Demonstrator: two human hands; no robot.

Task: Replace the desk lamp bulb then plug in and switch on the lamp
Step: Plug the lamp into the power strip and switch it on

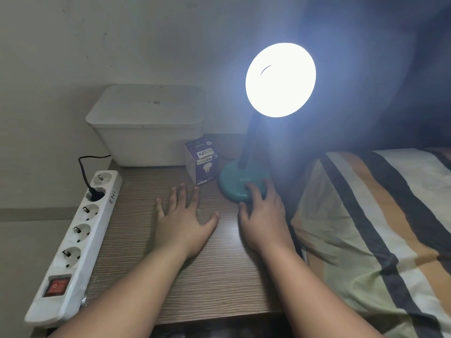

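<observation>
Two bare forearms come in from the bottom edge, nearest to the camera, and reach fwd over the wooden table (214,276).

Left hand (186,220): the fingers (179,193) are spread apart and straight, the palm lies flat on the table top, it holds nothing. The tip of one finger is near the bottom corner of the bulb box (201,163), but I cannot tell if it touches.

Right hand (264,215): the fingers (252,189) are loosely apart and rest on the front part of the lamp base (240,184), not clamped around it; the thumb lies at the base's front edge, on the table side. Whether a fingertip presses a switch is hidden under the hand.

The lamp base is round, teal colour, w/ pale letters on top, and stands at the right side of the table, just beside the bulb box. From it a dark neck goes up to the lamp head (280,79), which is lit and very bright, so the bulb inside cannot be seen apart from the glare.

The bulb box stands upright, purple and white, betw. the lamp base and a white lidded container (146,123) at the back by the wall.

On the left edge of the table lies a white power strip (73,247) w/ a red rocker switch at the near end. A black plug (94,192) sits in the second socket from the far end; its cable loops up and goes behind the container.

Right of the table is a bed w/ a striped cover (378,228).
</observation>
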